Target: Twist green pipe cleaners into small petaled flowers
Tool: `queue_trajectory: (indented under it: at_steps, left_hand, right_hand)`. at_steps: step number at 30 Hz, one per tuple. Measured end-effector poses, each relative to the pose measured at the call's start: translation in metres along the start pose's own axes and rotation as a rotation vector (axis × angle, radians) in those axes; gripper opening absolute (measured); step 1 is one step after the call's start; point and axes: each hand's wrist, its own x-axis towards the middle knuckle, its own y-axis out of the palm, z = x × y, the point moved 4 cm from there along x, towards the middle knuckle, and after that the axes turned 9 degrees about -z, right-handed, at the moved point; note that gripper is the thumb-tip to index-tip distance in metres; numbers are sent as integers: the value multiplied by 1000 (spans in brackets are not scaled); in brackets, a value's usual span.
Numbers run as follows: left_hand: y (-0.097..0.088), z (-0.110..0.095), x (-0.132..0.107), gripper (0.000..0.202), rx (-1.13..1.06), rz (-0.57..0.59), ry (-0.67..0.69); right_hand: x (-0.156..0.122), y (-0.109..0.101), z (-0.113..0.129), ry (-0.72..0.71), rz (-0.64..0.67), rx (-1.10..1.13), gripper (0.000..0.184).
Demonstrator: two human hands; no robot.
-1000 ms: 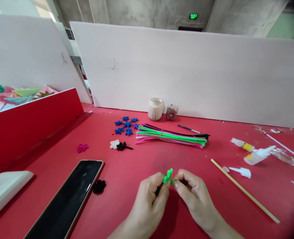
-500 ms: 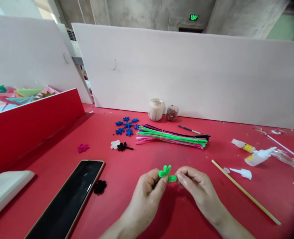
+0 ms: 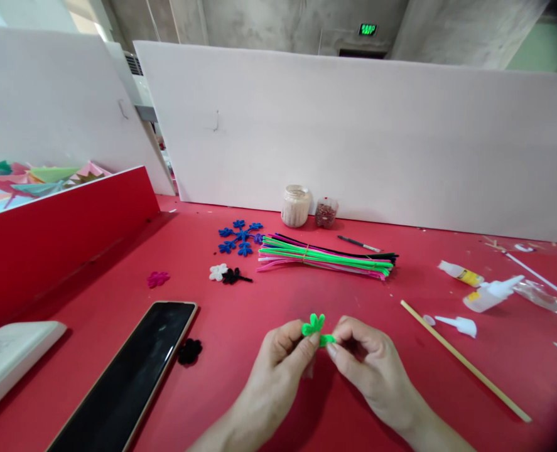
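Observation:
A bright green pipe cleaner (image 3: 314, 324), bent into several petal-like loops, is pinched between the thumb and fingers of my left hand (image 3: 281, 361). One loop sticks out to the right, and the thumb and fingers of my right hand (image 3: 370, 358) close on its tip. Part of the pipe cleaner is hidden behind my left thumb. Beyond my hands lies a bundle of pipe cleaners (image 3: 325, 258) in green, pink, black and white, tied with a band.
Finished flower shapes lie to the left: blue snowflake-like piece (image 3: 241, 237), white flower (image 3: 218, 272), pink flower (image 3: 158, 279), black flower (image 3: 190, 352). A phone (image 3: 127, 376) is at front left. Rightward are a wooden stick (image 3: 464, 361) and glue bottles (image 3: 492, 295). Jars (image 3: 296, 206) stand by the white panel (image 3: 353, 138).
My right hand has moved slightly left and now grips the tip of the outstretched green loop. The left hand keeps its pinch, almost unmoved.

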Motion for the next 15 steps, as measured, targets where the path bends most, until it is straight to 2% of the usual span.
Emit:
queue_trajectory:
  at_steps: [7,15]
  left_hand:
    - [-1,-2,-1,19,83,31,116]
    - [0,-2,0,21,165,64,161]
  right_hand:
    - [-1,3,-6,77,38,112,21]
    - [-1,3,-8,93,-16,122,21]
